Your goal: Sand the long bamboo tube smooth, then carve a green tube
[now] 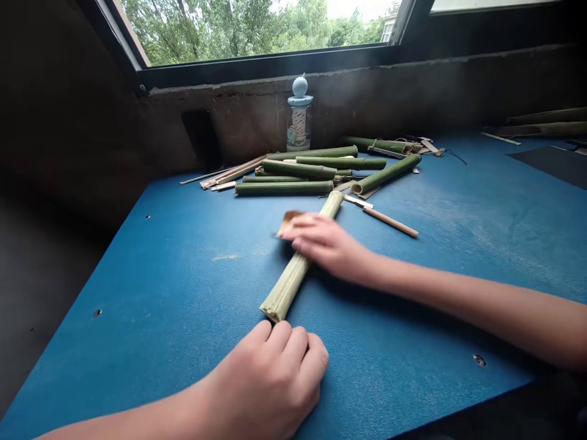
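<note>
A peeled, pale green bamboo tube (287,286) lies slantwise on the blue table. My right hand (328,244) is closed on a piece of brown sandpaper (290,221), slightly blurred, and rests across the upper half of the tube. The sandpaper's edge sticks out beyond the fingers on the left. Right at the tube's near end, my left hand (279,373) is curled into a fist, knuckles up. Its thumb and fingertips are hidden underneath, so I cannot make out what is in it, if anything.
Several green bamboo pieces (298,169) and split strips (238,173) lie toward the back. A tool with a wooden handle (391,222) rests right of the tube. Behind stands a clear bottle with a blue lid (300,101); a dark phone-like slab (202,139) leans on the wall.
</note>
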`<move>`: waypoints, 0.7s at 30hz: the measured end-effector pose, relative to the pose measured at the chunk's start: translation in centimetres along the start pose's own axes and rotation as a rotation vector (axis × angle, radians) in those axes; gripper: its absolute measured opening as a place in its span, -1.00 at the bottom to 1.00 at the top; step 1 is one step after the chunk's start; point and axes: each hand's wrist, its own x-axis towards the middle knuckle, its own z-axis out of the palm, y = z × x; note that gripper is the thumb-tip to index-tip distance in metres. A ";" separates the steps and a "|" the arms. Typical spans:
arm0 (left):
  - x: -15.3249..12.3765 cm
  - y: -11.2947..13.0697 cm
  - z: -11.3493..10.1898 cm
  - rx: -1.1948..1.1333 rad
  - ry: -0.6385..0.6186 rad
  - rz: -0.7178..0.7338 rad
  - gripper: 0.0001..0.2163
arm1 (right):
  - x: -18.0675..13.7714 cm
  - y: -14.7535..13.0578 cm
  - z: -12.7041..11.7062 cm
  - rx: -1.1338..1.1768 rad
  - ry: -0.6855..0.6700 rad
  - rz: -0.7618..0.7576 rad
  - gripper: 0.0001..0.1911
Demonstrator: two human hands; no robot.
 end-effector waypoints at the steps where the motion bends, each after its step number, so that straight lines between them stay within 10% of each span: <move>1: 0.2 -0.4 0.1 -0.036 0.004 0.014 -0.86 | -0.6 -1.7 0.8 0.066 -0.088 -0.079 -0.68; 5: 0.4 -1.0 0.4 -0.032 0.009 0.053 -0.88 | -1.4 -3.8 1.6 0.156 -0.257 -0.240 -0.67; 21: 0.1 -0.9 0.2 -0.093 -0.025 0.062 -0.82 | -1.5 -2.2 -0.1 -0.098 -0.213 -0.368 -0.65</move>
